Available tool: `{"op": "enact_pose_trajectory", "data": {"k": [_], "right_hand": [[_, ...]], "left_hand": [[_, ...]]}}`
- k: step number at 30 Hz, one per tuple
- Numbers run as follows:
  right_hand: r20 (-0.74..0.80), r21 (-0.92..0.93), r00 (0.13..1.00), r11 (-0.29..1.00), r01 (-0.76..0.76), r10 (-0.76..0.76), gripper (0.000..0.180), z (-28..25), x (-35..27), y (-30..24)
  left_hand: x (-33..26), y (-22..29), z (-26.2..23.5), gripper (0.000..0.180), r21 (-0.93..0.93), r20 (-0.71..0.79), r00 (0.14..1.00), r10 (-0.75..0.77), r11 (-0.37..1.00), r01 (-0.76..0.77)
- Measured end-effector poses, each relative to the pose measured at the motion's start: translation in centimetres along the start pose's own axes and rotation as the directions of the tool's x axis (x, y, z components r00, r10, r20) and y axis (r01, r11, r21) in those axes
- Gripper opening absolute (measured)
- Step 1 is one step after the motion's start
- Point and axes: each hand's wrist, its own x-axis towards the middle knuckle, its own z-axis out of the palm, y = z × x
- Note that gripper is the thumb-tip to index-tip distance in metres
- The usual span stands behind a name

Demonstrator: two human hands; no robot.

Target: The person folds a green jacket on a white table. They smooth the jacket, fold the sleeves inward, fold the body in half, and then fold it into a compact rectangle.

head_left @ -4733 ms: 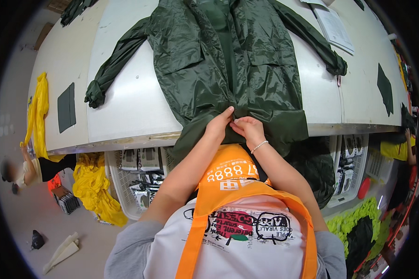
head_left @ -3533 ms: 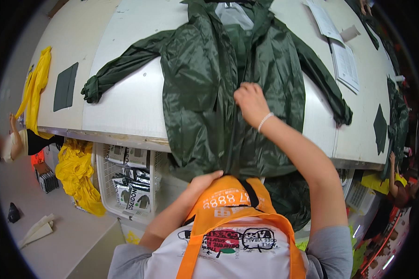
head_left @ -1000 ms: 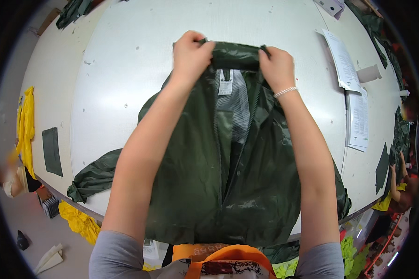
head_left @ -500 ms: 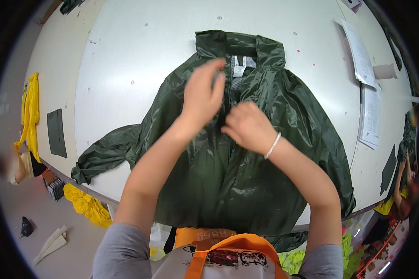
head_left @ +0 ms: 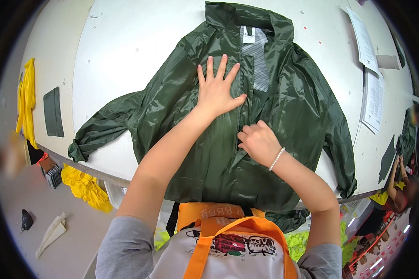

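A dark green, shiny rain jacket (head_left: 291, 111) lies front up on the white table, collar away from me. Its front is unzipped from the collar to about mid-chest. The gap shows a grey mesh lining (head_left: 260, 65) and a white label (head_left: 248, 37). My left hand (head_left: 217, 88) rests flat on the left front panel, fingers spread, thumb reaching the zipper edge. Lower down, my right hand (head_left: 258, 143) is closed in a pinch at the zipper line; the pull itself is hidden by my fingers. One sleeve stretches out to the left, the other hangs down along the right.
Printed sheets (head_left: 372, 100) lie along the table's right side. A dark green fabric piece (head_left: 54, 112) and a yellow garment (head_left: 28, 100) are at the left edge. A yellow heap (head_left: 83, 186) sits below the table edge. Another person (head_left: 405, 193) is at far right.
My right hand has moved down along the zipper, and the front gapes wider with more mesh showing. My left hand has flattened onto the panel. The jacket sits higher in view.
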Motion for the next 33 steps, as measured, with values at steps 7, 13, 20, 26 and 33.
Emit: {"op": "enact_pose_trajectory", "data": {"k": [7,13,20,26,33], "right_hand": [[-0.039,-0.025,0.999,0.999,-0.033,0.032,0.028,-1.8,-0.4,-1.0],[0.045,0.065,0.922,0.92,-0.387,0.384,0.037,-1.1,-1.2,-1.0],[-0.149,-0.094,0.989,0.995,-0.036,0.022,0.026,-4.0,-0.4,-2.1],[0.1,-0.056,0.992,0.996,-0.072,0.078,0.025,-0.1,1.0,-3.9],[0.292,-0.21,0.949,0.976,-0.059,0.12,0.03,-0.1,1.6,-4.7]], "left_hand": [[-0.2,-0.4,0.6,0.082,0.012,-0.047,0.999,0.008,1.0,-0.007],[-0.3,-0.4,0.9,0.082,0.049,-0.033,0.999,0.003,0.999,-0.001],[0.0,0.3,0.8,0.099,-0.017,-0.027,0.998,-0.056,0.998,0.055],[0.0,0.5,0.8,0.097,-0.033,-0.049,0.998,-0.039,0.999,0.037],[0.0,0.4,0.6,0.096,-0.027,-0.046,0.998,-0.036,0.999,0.035]]}}
